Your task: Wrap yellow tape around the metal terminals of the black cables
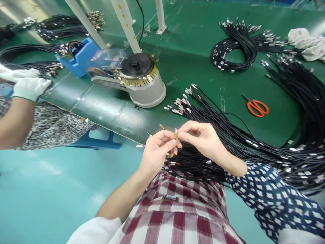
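Both hands meet over the table's front edge, above a pile of black cables. My left hand (158, 149) is closed in a pinch on a small metal cable end (175, 133) with yellow on it. From the other side, the thumb and forefinger of my right hand (200, 137) are pressed together on the same piece. Right beside them, a bundle of black cables (215, 125) lies with silver ends pointing left. More cables (193, 162) hang between my hands and the checked apron. What runs from the held end is hidden behind my fingers.
A round grey tape dispenser (149, 91) with yellow tape strips stands ahead, next to a blue tape holder (85, 56). Orange-handled scissors (257, 107) lie at right. Coiled cables (235, 51) rest behind. At left is a co-worker's gloved hand (30, 84).
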The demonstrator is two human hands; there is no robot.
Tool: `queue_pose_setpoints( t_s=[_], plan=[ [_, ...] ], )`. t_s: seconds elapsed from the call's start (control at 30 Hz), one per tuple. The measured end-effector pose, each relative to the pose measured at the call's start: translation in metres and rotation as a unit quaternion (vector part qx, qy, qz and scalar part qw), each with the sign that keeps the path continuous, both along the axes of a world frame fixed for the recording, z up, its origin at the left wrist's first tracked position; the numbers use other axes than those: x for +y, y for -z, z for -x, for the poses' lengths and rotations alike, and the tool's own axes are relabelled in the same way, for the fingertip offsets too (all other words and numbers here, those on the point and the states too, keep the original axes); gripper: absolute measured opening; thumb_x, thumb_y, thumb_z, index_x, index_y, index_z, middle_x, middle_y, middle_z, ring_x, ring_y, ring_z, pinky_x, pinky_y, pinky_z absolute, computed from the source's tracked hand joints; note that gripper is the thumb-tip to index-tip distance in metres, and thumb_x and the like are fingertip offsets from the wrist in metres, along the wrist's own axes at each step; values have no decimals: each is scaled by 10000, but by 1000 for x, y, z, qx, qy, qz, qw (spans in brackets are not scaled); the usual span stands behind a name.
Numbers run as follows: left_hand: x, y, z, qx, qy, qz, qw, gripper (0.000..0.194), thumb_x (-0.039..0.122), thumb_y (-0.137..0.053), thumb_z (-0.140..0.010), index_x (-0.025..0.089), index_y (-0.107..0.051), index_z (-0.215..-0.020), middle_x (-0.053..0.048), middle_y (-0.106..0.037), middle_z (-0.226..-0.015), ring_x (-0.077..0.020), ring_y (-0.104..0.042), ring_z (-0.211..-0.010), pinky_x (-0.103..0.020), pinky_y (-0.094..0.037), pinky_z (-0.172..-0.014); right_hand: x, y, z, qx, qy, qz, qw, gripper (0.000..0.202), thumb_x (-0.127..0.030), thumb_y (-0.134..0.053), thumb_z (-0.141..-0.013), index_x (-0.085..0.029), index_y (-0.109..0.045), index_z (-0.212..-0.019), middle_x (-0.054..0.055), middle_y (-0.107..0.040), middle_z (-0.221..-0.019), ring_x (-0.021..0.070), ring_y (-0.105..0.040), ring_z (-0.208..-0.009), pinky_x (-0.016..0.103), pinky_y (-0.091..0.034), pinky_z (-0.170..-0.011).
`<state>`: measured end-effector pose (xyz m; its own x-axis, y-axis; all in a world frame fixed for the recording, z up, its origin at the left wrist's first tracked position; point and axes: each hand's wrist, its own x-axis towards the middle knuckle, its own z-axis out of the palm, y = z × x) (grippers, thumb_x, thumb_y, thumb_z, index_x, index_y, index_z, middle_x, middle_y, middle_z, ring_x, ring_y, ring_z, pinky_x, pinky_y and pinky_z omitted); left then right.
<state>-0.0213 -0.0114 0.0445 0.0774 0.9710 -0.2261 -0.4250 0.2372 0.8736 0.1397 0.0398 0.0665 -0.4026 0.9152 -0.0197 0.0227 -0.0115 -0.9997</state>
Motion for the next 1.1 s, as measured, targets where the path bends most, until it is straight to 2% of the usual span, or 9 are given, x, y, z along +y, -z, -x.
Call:
queue_pose_setpoints(
  t_s=[0.23, 0.33, 0.47, 0.63, 0.7, 0.77, 0.9, 1.0, 1.1],
  plan=[
    [2, 2, -1, -47, 39, 17, 998, 171, 280, -766, -781, 144, -662, -781, -20, -679, -652, -80, -537, -515, -196, -391, -508, 5, 7, 2, 35, -44, 14, 998, 161, -305, -726, -815, -179, -669, -732, 9, -660, -720, 146, -614, -700, 302, -496, -705],
    [4, 4, -1, -47, 41, 15, 998, 172, 289, -757, -794, 143, -667, -798, -20, -673, -649, -76, -532, -525, -190, -399, -513, 7, 13, 5, 45, -41, -35, 998, 161, -270, -708, -826, -181, -629, -717, -14, -611, -679, 123, -573, -643, 286, -479, -660],
    [5, 5, -2, 19, 5, 6, 1000, 191, 264, -804, -745, 148, -667, -812, -11, -675, -664, -91, -573, -569, -197, -449, -542, 4, 11, 6, -27, 1, -129, 991, 137, -210, -675, -847, -178, -632, -720, -11, -623, -721, 111, -558, -663, 261, -459, -643],
    [4, 7, -3, 69, -26, -12, 997, 129, 231, -778, -776, 148, -681, -756, -13, -710, -664, -87, -588, -521, -205, -477, -537, -2, 0, 1, -111, 12, -172, 979, 109, -197, -640, -878, -176, -648, -771, 13, -650, -807, 132, -592, -752, 284, -475, -723],
    [3, 6, -3, 50, -18, -17, 998, 107, 214, -762, -790, 150, -685, -754, -19, -722, -674, -90, -600, -527, -204, -481, -541, 1, -1, -1, -83, -12, -130, 988, 117, -223, -662, -867, -173, -653, -762, 11, -652, -781, 131, -594, -728, 287, -478, -719],
    [3, 5, -3, 32, -4, -17, 999, 102, 201, -748, -799, 149, -677, -746, -28, -733, -683, -89, -598, -519, -205, -477, -540, 7, 2, -2, -24, -54, -36, 998, 153, -280, -701, -843, -167, -661, -747, 7, -659, -743, 130, -600, -696, 287, -485, -703],
    [4, 2, -3, 0, 21, -17, 1000, 97, 207, -743, -797, 143, -683, -756, -48, -745, -689, -92, -592, -499, -208, -469, -529, 22, 14, -5, 47, -120, 108, 986, 214, -346, -782, -766, -169, -720, -868, -6, -674, -731, 126, -619, -694, 278, -489, -705],
    [5, 2, -2, -23, 53, -12, 998, 104, 230, -749, -799, 140, -703, -773, -55, -748, -690, -98, -600, -503, -211, -480, -529, 35, 18, -8, 61, -177, 96, 978, 219, -320, -812, -732, -180, -737, -884, -8, -671, -801, 115, -619, -707, 271, -493, -714],
    [7, 4, 0, -50, 103, 6, 993, 150, 272, -757, -802, 128, -720, -782, -72, -747, -689, -100, -598, -496, -205, -471, -505, 45, 11, -11, 38, -235, 26, 971, 141, -282, -797, -751, -162, -724, -766, 3, -656, -834, 112, -613, -728, 265, -492, -722]
  ],
)
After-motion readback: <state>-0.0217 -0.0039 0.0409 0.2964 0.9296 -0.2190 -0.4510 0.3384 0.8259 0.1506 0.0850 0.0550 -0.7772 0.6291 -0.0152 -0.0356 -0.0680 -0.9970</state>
